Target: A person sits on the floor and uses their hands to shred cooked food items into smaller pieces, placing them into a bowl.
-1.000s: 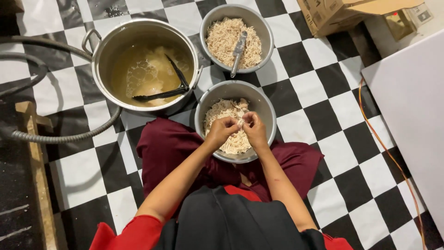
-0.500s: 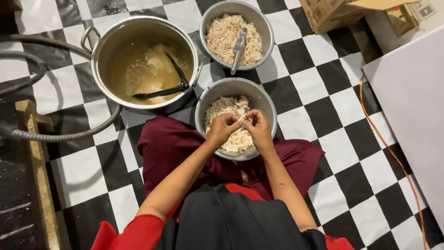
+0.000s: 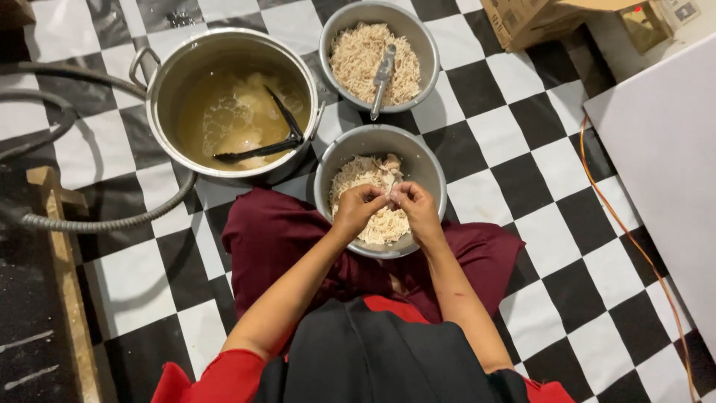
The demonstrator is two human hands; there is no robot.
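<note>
Currently, your left hand (image 3: 359, 207) and right hand (image 3: 415, 207) remain pinched on one pale shredded-meat piece (image 3: 389, 195) over the round steel bowl (image 3: 428, 173), so shredding continues unchanged.

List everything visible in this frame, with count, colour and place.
near bowl: one, steel, at the knees, holds pale shredded meat
far bowl: one, steel, top centre, shredded meat with a metal utensil
pot: one, steel, upper left, yellowish broth and black tongs
hoses: grey, left floor
cardboard box: one, brown, top right
white board: one, right
orange cord: one, right floor
left hand, right hand: over the near bowl, pinching one meat piece
</note>
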